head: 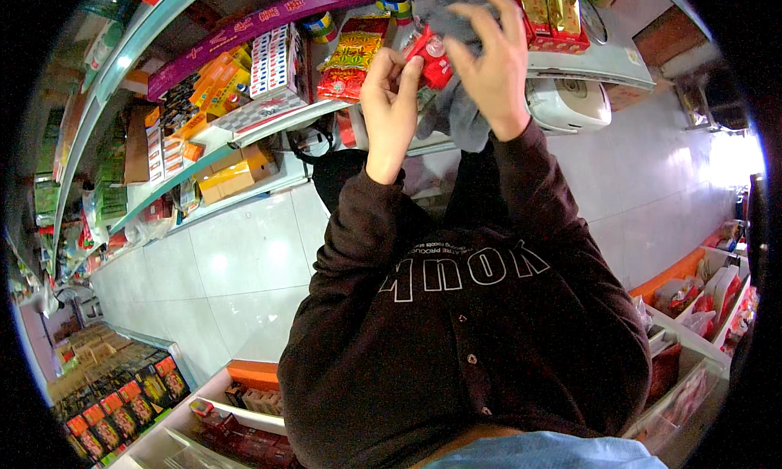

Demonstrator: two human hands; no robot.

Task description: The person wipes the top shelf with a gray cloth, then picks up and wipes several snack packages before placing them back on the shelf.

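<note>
My left hand (pixel 391 105) pinches the edge of a small red packet (pixel 435 66) between thumb and fingers. The packet bears a pale round mark and white writing. Just right of it is my right hand (pixel 498 63), fingers spread apart, its thumb side close to the packet. Behind and below the right hand hangs soft grey fabric (pixel 461 112), which looks like gloves; the hand hides part of it. Left of my left hand, a red and gold patterned packet (pixel 351 57) lies on the shelf (pixel 324 107).
Boxes of small tubes (pixel 278 60) and orange packs (pixel 223 84) fill the shelf's left side. Gold packets in a red box (pixel 553 17) stand at right, above a white appliance (pixel 568 102). Behind me are white divided bins (pixel 208 402). Stacked black boxes (pixel 122 402) stand at lower left.
</note>
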